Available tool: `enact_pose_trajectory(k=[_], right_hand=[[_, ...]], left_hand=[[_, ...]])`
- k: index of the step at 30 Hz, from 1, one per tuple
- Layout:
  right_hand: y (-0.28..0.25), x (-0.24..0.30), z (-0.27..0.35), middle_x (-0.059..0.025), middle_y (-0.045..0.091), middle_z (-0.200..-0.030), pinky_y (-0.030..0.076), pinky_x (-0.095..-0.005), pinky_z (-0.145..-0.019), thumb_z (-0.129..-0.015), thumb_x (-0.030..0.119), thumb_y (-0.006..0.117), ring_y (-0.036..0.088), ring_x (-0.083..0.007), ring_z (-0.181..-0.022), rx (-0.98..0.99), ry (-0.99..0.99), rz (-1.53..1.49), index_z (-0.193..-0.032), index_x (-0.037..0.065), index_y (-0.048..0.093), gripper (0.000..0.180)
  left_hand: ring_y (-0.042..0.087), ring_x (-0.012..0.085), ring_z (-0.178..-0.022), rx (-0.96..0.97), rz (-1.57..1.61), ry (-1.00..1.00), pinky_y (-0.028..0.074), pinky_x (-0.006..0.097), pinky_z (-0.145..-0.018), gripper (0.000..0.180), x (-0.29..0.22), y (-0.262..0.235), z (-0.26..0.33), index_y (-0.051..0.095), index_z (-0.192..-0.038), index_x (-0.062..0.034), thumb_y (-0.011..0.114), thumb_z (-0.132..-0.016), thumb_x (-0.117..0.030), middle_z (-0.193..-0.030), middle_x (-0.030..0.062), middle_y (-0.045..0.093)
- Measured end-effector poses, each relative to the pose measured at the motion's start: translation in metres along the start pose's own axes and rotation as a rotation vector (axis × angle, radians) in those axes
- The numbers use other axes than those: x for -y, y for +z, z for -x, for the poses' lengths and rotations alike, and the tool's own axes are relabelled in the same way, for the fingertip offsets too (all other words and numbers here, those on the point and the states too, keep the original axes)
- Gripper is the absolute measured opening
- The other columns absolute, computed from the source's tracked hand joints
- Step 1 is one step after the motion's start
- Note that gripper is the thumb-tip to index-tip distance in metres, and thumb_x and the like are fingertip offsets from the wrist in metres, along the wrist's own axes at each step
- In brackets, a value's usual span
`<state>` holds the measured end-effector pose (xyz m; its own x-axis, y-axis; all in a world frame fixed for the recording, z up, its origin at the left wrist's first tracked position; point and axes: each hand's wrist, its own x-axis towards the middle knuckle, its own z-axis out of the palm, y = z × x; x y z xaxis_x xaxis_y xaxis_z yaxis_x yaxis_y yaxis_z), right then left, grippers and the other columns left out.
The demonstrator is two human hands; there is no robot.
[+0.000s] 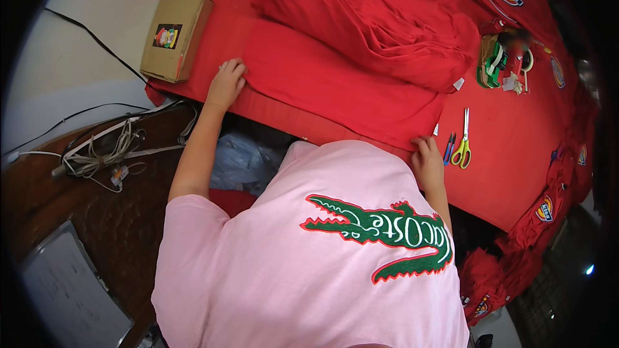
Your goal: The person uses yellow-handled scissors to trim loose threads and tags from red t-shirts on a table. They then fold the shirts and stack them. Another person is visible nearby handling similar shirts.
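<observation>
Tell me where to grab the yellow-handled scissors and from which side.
Take the scissors by the yellow loops, coming from the near edge of the red table. They lie flat and closed, handles toward the person, blades pointing away, just beyond the right hand. The small blue snips lie close on their left.

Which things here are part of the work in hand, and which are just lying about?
In hand:
- red cloth, flat on the table, held at its near edge
- left hand, on its left corner
- right hand, on its right corner

Lying about:
- cardboard box
- scissors
- heap of red cloth
- cords
- tape holder
</observation>
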<state>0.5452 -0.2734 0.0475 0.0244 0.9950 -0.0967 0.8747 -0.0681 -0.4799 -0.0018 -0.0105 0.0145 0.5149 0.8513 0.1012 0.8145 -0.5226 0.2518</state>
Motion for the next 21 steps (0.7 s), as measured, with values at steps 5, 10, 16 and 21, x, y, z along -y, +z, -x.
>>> enact_pose_trajectory(k=[5,10,16,21], right_hand=[[-0.056,-0.028,-0.076,-0.0005,0.064,-0.088,0.047,-0.0244,-0.071,-0.085,-0.004,0.063,0.056,-0.0087,-0.077,-0.359,0.087,-0.440,-0.099,0.000,0.070,0.016],[-0.155,-0.021,-0.164,0.0036,0.061,-0.082,0.044,-0.0210,-0.061,-0.096,0.005,0.062,0.052,-0.0038,-0.067,-0.610,0.100,-0.494,-0.110,-0.001,0.073,0.018],[-0.143,-0.076,-0.221,-0.0036,0.066,-0.083,0.052,-0.0281,-0.067,-0.088,0.012,0.070,0.062,-0.0131,-0.067,-0.551,0.324,-0.363,-0.109,0.004,0.074,0.023],[-0.117,-0.026,-0.238,-0.0175,0.067,-0.114,0.050,-0.0473,-0.094,-0.078,0.008,0.067,0.062,-0.0394,-0.106,-0.598,-0.009,0.223,-0.107,0.008,0.072,0.029]], left_hand=[[0.067,0.0364,-0.088,-0.275,0.149,-0.052,0.054,0.046,-0.084,0.017,0.009,-0.048,-0.092,0.065,-0.103,-0.0082,0.062,-0.089,-0.017,-0.093,0.0149,0.069],[0.069,0.0384,-0.087,-0.465,0.116,-0.154,0.054,0.047,-0.078,0.022,-0.008,-0.120,-0.193,0.069,-0.103,-0.0116,0.058,-0.091,-0.026,-0.090,0.0152,0.071],[0.070,0.0379,-0.095,-0.298,0.053,-0.238,0.055,0.050,-0.082,0.030,-0.022,-0.111,-0.275,0.072,-0.109,-0.0155,0.057,-0.090,-0.033,-0.099,0.0160,0.074],[0.068,0.0351,-0.106,-0.189,-0.156,-0.085,0.054,0.048,-0.091,0.029,-0.030,-0.088,-0.288,0.066,-0.112,-0.0103,0.067,-0.084,-0.021,-0.113,0.0152,0.069]])
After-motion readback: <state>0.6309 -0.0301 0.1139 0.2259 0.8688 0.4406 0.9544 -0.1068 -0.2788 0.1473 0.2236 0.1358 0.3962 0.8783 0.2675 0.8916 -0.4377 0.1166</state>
